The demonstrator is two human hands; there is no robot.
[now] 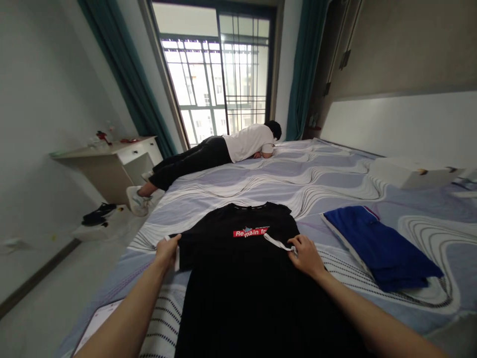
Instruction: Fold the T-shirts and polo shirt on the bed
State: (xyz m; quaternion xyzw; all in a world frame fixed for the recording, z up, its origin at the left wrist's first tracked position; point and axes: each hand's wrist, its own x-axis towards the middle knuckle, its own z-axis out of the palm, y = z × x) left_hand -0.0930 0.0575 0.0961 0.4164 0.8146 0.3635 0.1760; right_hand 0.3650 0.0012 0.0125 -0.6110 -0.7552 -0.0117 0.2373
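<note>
A black T-shirt (231, 288) with a red and white chest print lies spread on the bed, its collar pointing away from me. My left hand (167, 252) is closed on the white-edged cuff of the left-side sleeve. On the other side, my right hand (305, 253) pinches the right-side sleeve, which is folded inward over the chest so that its white trim covers the end of the print. To the right of the shirt lies a folded blue garment (380, 246), apart from both hands.
The bed (238, 186) has a wavy grey and white cover. A person (246, 144) lies across its far side. A white box (413, 171) sits at the right, a phone (99, 320) at the near left. A desk (108, 154) stands left, shoes (99, 215) near it.
</note>
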